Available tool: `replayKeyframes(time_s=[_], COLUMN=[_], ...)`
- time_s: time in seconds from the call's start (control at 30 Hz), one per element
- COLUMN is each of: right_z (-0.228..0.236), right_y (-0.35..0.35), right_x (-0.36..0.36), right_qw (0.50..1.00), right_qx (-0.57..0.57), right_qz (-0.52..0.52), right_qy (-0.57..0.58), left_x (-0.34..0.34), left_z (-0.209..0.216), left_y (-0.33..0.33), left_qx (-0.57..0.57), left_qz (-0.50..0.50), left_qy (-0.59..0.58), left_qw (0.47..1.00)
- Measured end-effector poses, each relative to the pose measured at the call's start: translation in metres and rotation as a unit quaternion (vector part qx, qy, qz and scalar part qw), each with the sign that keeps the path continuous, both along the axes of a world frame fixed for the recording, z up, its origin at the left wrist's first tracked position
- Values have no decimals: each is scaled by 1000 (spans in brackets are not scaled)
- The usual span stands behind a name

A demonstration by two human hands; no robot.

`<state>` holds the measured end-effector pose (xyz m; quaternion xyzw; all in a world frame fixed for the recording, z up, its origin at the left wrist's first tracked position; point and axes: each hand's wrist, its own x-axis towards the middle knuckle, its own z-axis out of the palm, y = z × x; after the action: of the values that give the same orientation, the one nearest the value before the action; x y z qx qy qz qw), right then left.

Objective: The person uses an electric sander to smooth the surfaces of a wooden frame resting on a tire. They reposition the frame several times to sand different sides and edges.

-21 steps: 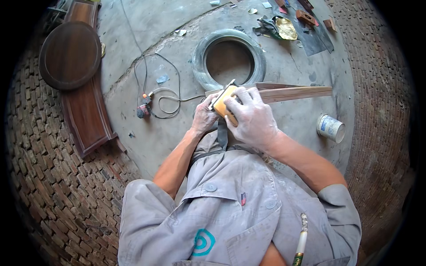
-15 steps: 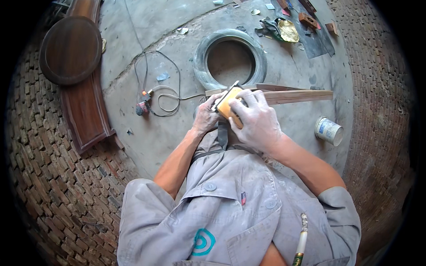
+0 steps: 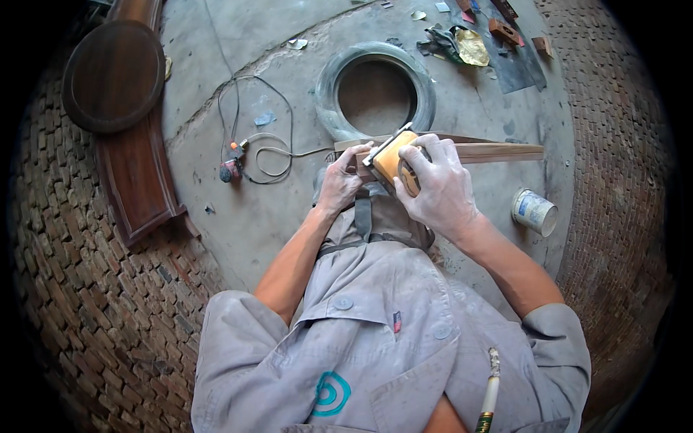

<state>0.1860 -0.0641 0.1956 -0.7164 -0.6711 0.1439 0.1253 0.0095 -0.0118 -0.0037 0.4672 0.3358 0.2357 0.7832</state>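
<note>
The right hand grips 1 boxy, tilted yellow tool with dark trim. The left hand seemingly clasps a long brown wooden piece.

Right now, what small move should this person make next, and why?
Perhaps ease the left hand slightly further left, away from the yellow tool, before that tool moves again. The left fingertips sit right beside its edge, while the right hand grips it from the other side, close to the long wooden piece.
</note>
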Motion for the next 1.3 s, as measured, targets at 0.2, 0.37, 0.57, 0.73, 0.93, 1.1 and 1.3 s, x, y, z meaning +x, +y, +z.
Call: replayKeyframes(time_s=[0.2, 0.37, 0.57, 0.73, 0.93, 1.1, 1.3], right_z=[0, -2, -1, -4, -9, -11, -8], right_y=[22, 14, 7, 28, 11, -8, 25], right_x=[-38, -25, 3, -31, 13, 64, 1], right_qw=[999, 1000, 998, 999, 994, 980, 992], right_qx=[4, 6, 3, 14, 16, -3, -6], right_qz=[22, 13, -54, -42, -104, -185, -118], right_qy=[33, 18, -16, 7, -35, -69, -53], left_x=[-4, -6, 5, 2, 4, 6, 4], left_z=[3, 7, 8, 15, 17, 13, 19], left_y=[8, 14, 4, 16, 20, 22, 28], left_qx=[79, 123, 7, -49, 17, 19, -18], left_qz=[2, -19, 18, 0, -24, -37, -20], left_qy=[18, 54, -5, 27, 84, 62, 84], left_qw=[997, 991, 1000, 998, 996, 997, 996])
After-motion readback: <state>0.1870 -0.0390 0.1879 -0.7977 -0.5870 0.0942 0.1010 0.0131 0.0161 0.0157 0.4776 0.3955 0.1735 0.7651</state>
